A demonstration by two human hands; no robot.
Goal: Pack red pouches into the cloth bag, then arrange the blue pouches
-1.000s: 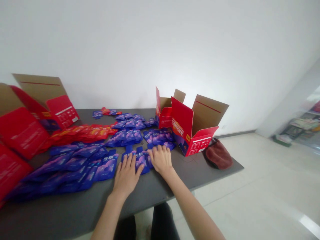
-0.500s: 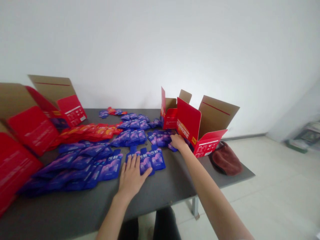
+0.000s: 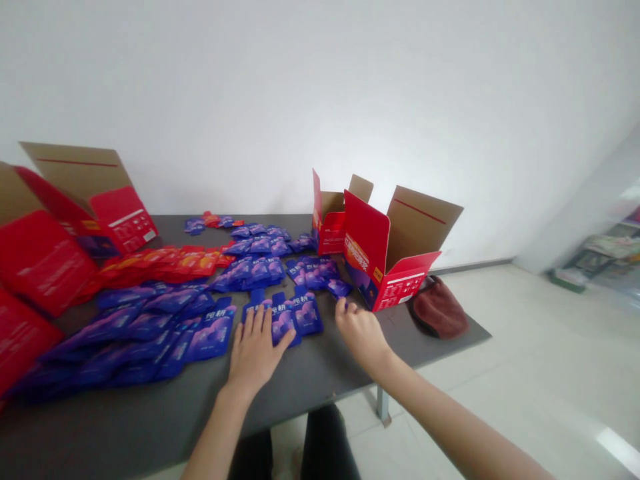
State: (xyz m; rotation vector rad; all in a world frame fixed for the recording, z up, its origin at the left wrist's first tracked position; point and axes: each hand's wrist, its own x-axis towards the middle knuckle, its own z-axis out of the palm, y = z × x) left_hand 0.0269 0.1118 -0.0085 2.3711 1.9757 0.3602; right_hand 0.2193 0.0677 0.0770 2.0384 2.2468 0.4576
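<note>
My left hand (image 3: 256, 347) lies flat with fingers spread on a row of three blue spouted pouches (image 3: 285, 325), covering part of the left one. To the right, my right hand (image 3: 361, 332) is held low over the table, its fingers curled together. A small blue-purple patch shows at its fingertips, but what they hold is hidden. Just beyond those fingertips lies a single blue pouch (image 3: 339, 287); I cannot tell whether they touch it. Left of my left hand, a blue pouch (image 3: 213, 333) lies at the edge of a large overlapping pile of blue pouches (image 3: 135, 327).
An open red carton (image 3: 367, 250) stands right of my right hand, with another red carton (image 3: 331, 233) behind it. A brown cloth (image 3: 440, 308) lies near the table's right end. More open cartons (image 3: 123, 217) and red-orange pouches (image 3: 170, 263) are on the left.
My right hand has drawn back toward me from beside the carton and the blue pouches there. My left hand stays on the row. The view has turned slightly right.
</note>
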